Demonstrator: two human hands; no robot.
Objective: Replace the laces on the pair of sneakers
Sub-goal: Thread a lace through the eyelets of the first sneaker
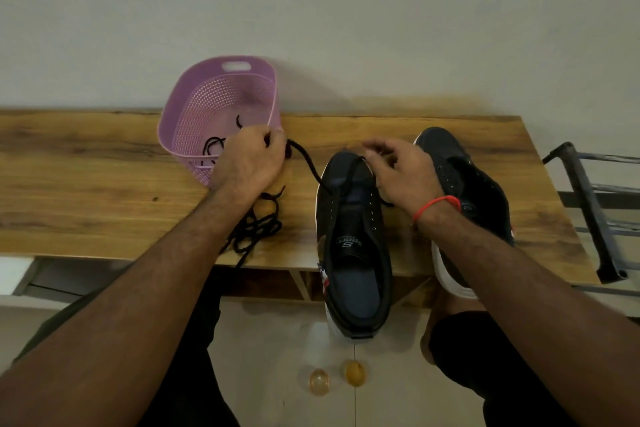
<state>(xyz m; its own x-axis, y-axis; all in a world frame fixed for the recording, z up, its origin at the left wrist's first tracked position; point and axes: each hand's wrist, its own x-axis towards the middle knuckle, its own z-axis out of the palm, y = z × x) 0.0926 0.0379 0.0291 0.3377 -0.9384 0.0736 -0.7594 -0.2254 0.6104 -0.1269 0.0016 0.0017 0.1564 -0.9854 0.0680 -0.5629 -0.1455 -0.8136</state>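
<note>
On the wooden counter [86, 166] two black sneakers lie side by side, heels over the near edge. The left hand [251, 158] grips a black lace [308, 163] running to the nearer sneaker [353, 236]; the right hand [405, 173], fingers curled, pinches its other strand above the toe. The second sneaker [478, 191] lies right of it. More black lace [258, 225] is heaped beside a lilac perforated basket [207, 107] holding further laces.

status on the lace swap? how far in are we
Early. Done: the right sneaker shows bare eyelets. In hand: the left hand grips a black lace running to the near sneaker; the right hand works at its toe end. Left: both shoes need lacing; a loose lace pile is on the table, more in the purple basket.
</note>
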